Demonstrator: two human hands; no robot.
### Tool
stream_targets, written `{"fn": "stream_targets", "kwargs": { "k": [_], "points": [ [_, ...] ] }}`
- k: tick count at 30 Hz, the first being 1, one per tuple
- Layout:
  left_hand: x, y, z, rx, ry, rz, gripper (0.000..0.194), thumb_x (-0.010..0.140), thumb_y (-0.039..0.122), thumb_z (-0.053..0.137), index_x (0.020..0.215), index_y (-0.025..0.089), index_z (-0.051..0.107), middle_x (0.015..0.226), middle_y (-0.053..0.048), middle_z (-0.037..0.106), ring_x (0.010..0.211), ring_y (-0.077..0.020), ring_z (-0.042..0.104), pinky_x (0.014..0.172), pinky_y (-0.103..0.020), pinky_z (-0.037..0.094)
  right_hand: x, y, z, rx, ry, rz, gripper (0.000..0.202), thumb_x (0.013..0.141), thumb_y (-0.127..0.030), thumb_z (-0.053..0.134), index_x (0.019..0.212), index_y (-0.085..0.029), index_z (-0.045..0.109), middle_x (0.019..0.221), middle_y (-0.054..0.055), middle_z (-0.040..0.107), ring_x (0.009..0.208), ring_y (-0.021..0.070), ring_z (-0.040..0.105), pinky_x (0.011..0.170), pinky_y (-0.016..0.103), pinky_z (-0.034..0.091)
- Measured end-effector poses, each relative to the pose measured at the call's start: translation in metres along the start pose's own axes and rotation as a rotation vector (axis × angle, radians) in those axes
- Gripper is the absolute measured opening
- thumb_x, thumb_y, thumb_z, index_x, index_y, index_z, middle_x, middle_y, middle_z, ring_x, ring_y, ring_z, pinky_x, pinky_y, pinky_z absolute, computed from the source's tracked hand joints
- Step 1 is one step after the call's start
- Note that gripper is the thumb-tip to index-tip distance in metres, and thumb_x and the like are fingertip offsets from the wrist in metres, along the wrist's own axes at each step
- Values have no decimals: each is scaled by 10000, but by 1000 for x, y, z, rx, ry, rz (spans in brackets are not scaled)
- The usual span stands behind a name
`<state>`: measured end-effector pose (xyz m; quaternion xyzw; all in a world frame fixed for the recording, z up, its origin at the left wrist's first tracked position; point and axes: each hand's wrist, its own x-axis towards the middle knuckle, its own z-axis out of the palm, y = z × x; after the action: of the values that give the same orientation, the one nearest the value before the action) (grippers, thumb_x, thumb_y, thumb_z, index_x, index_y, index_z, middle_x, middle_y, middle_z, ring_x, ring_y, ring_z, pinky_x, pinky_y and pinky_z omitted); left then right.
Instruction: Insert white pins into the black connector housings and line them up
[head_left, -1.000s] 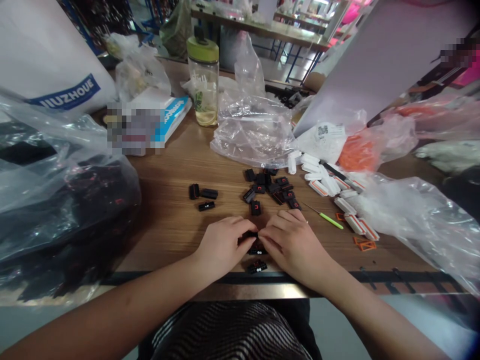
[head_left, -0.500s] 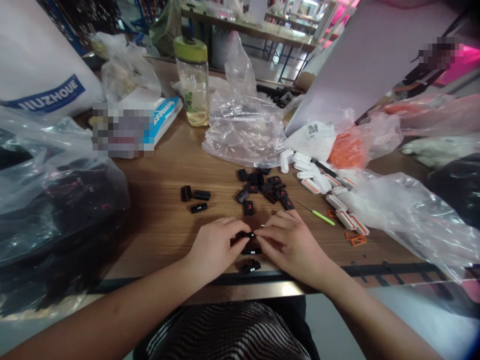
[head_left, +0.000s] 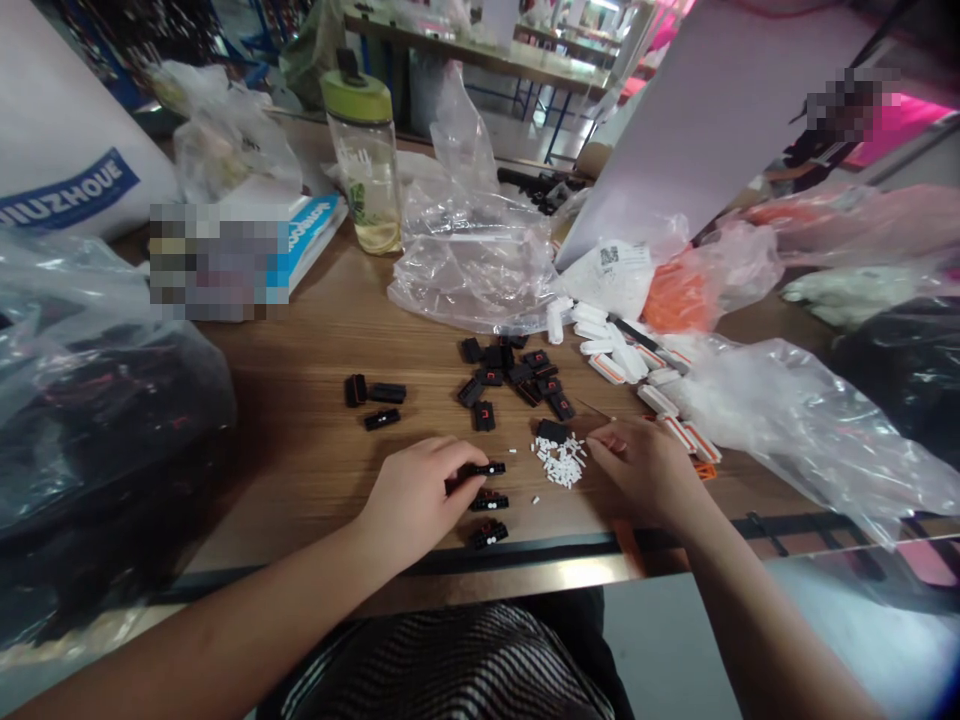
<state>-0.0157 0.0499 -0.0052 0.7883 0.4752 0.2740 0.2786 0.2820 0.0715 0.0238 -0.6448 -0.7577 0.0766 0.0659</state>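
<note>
Two bare hands work low over a brown wooden bench (head_left: 300, 480). In the lower middle of the frame, the left hand (head_left: 424, 490) still pinches a small black block (head_left: 491, 468) between thumb and fingers, its outer end poking out to the right with a white dot on it. Half a second ago the right hand (head_left: 645, 465) was at that end too; now it has moved off to the right. Its thumb and fingers are drawn close together at the edge of a heap of tiny white pieces (head_left: 562, 465), now uncovered; whether they grip anything cannot be told. The block thus rests in the left hand's hold alone, and the right hand's work seems to have shifted to the heap.

Just below the held block in the frame lie two more black blocks (head_left: 490, 502), each showing white dots. Another dark block (head_left: 553, 431) borders the heap's upper edge. A thin metal shaft (head_left: 595, 410) shows just above the right hand. A loose cluster of black connectors (head_left: 491, 376) lies near the centre.
</note>
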Motion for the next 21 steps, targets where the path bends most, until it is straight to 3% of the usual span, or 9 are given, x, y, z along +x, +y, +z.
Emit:
{"fn": "stream_targets", "kwargs": {
  "k": [4, 10, 16, 21],
  "points": [
    [-1, -2, 1, -5, 4, -3, 85, 881, 214, 653, 957, 244, 677, 840, 9, 691, 745, -167, 637, 725, -327, 532, -9, -3, -2, -10, 18, 117, 311, 840, -394, 547, 637, -214, 699, 550, 34, 655, 523, 178, 567, 528, 285, 360],
    [0, -2, 1, -5, -9, -19, 98, 882, 226, 651, 974, 245, 680, 833, 7, 680, 755, -170, 630, 730, -329, 527, -16, 13, -3, 152, -14, 177, 243, 831, -388, 597, 764, -226, 766, 729, 20, 740, 620, 187, 644, 574, 286, 432],
    [-1, -2, 2, -16, -2, -8, 87, 881, 214, 640, 958, 238, 674, 850, 3, 687, 749, -164, 626, 730, -326, 527, -11, 25, 4, 298, -39, 31, 213, 862, -347, 604, 866, -226, 779, 876, 34, 759, 751, 188, 674, 677, 292, 497],
    [-1, -2, 1, -18, -4, -12, 92, 877, 218, 650, 963, 242, 677, 824, 10, 675, 733, -159, 616, 711, -313, 508, -9, 22, 4, 160, -13, -50, 219, 861, -318, 584, 790, -221, 767, 812, 36, 754, 718, 183, 675, 679, 287, 485]
  ]
}}
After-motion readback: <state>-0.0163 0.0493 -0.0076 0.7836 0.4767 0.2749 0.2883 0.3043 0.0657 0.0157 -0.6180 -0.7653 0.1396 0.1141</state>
